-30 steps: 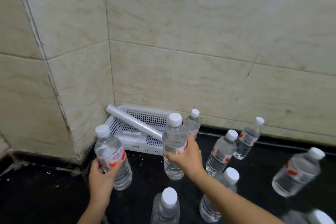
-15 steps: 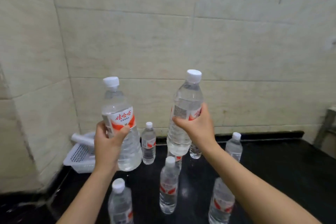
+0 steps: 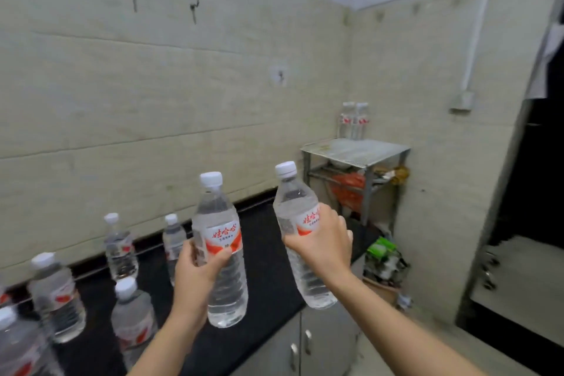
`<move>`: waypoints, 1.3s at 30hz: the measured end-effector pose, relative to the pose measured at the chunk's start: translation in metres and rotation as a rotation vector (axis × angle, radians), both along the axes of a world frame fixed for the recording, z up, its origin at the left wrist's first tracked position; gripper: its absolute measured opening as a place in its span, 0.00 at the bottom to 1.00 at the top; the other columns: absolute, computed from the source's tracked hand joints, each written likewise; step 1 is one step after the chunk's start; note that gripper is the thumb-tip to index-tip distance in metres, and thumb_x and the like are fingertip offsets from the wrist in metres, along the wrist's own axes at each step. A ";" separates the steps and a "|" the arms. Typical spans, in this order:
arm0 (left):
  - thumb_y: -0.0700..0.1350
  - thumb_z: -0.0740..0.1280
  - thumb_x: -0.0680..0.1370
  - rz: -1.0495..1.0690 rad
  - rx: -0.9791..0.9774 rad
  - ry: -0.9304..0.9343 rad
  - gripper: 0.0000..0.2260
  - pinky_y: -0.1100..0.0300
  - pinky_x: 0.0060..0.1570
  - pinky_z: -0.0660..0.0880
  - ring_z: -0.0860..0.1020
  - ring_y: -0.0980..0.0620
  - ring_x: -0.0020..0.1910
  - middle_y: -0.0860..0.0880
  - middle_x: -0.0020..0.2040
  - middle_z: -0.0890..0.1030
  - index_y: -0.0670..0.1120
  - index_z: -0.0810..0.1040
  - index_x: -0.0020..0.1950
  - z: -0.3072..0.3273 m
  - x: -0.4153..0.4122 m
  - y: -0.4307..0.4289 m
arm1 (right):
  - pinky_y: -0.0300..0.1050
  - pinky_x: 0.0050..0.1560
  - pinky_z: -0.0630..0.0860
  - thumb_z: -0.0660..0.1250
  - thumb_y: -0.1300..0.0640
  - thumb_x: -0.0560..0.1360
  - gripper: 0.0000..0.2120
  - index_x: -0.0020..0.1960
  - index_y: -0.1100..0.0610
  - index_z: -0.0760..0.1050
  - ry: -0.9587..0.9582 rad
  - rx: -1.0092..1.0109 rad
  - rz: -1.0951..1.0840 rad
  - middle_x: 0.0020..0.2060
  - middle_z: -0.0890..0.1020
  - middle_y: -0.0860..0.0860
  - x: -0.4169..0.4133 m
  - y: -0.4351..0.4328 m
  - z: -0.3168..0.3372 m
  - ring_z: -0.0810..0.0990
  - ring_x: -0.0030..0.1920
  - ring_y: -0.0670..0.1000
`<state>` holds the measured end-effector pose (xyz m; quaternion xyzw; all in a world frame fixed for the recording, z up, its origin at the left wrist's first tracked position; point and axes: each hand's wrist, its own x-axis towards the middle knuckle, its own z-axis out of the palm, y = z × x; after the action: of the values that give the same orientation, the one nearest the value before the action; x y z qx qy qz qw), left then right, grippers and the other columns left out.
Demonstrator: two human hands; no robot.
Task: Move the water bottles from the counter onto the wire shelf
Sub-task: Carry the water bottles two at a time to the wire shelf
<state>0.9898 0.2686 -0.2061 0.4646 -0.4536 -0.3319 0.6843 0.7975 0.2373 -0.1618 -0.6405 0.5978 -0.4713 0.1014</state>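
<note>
A long black bench (image 3: 268,265) fills the lower left of the frame, with several clear bottles left standing on it. A grey metal wire shelf (image 3: 355,152) is seen right of centre, two bottles already set at its back corner. At centre, a clear plastic water bottle with a red-and-white label (image 3: 221,253) is gripped by the closed left hand (image 3: 198,268), and a second matching bottle (image 3: 300,232) is wrapped by the closed right hand (image 3: 320,244). Both should be carried upright and lowered flat onto the wire top beside the stored pair.
</note>
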 end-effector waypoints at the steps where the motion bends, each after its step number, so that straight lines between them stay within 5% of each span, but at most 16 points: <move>1: 0.39 0.72 0.68 -0.038 0.032 -0.004 0.13 0.57 0.43 0.74 0.80 0.49 0.47 0.48 0.47 0.81 0.52 0.74 0.47 -0.007 -0.021 -0.008 | 0.47 0.47 0.63 0.70 0.42 0.57 0.24 0.46 0.48 0.65 0.021 0.027 -0.052 0.41 0.70 0.46 -0.023 -0.001 -0.008 0.69 0.46 0.51; 8: 0.38 0.73 0.68 -0.270 0.206 -0.088 0.13 0.57 0.41 0.75 0.80 0.49 0.44 0.47 0.45 0.81 0.51 0.74 0.45 -0.043 -0.139 -0.063 | 0.51 0.55 0.66 0.70 0.43 0.58 0.28 0.53 0.54 0.70 -0.003 0.221 -0.355 0.52 0.77 0.52 -0.147 -0.015 -0.063 0.72 0.57 0.57; 11: 0.37 0.73 0.68 -0.373 0.277 -0.125 0.13 0.51 0.48 0.76 0.80 0.47 0.46 0.45 0.47 0.82 0.48 0.74 0.47 -0.065 -0.182 -0.093 | 0.51 0.54 0.66 0.71 0.43 0.58 0.28 0.52 0.53 0.69 0.016 0.284 -0.431 0.53 0.77 0.52 -0.187 -0.030 -0.082 0.72 0.57 0.56; 17: 0.36 0.73 0.67 -0.517 0.367 -0.133 0.12 0.56 0.44 0.76 0.80 0.49 0.44 0.46 0.45 0.82 0.44 0.76 0.47 -0.101 -0.270 -0.166 | 0.49 0.54 0.65 0.71 0.42 0.58 0.27 0.52 0.53 0.68 0.084 0.422 -0.539 0.52 0.77 0.50 -0.264 -0.090 -0.109 0.72 0.57 0.55; 27: 0.31 0.73 0.65 -0.641 0.340 -0.136 0.15 0.72 0.35 0.74 0.78 0.53 0.40 0.49 0.42 0.81 0.47 0.75 0.44 -0.096 -0.377 -0.336 | 0.51 0.55 0.65 0.71 0.39 0.57 0.29 0.53 0.50 0.68 0.059 0.511 -0.602 0.52 0.78 0.48 -0.367 -0.236 -0.099 0.74 0.57 0.54; 32: 0.32 0.74 0.65 -0.702 0.368 -0.107 0.16 0.62 0.39 0.74 0.80 0.52 0.42 0.49 0.43 0.82 0.48 0.75 0.45 -0.101 -0.413 -0.383 | 0.51 0.55 0.66 0.71 0.41 0.57 0.25 0.49 0.48 0.66 0.031 0.551 -0.637 0.50 0.78 0.47 -0.403 -0.277 -0.104 0.75 0.55 0.54; 39: 0.35 0.75 0.65 -0.657 0.405 -0.111 0.16 0.70 0.32 0.74 0.81 0.61 0.36 0.55 0.40 0.83 0.49 0.76 0.46 -0.103 -0.458 -0.442 | 0.50 0.54 0.71 0.71 0.43 0.56 0.24 0.49 0.48 0.69 -0.026 0.574 -0.556 0.46 0.79 0.47 -0.451 -0.349 -0.115 0.77 0.51 0.53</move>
<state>0.5318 -0.1737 -0.3095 0.4374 -0.5401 -0.5905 0.4102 0.3464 -0.1122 -0.2770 -0.3940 0.8543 -0.3027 0.1525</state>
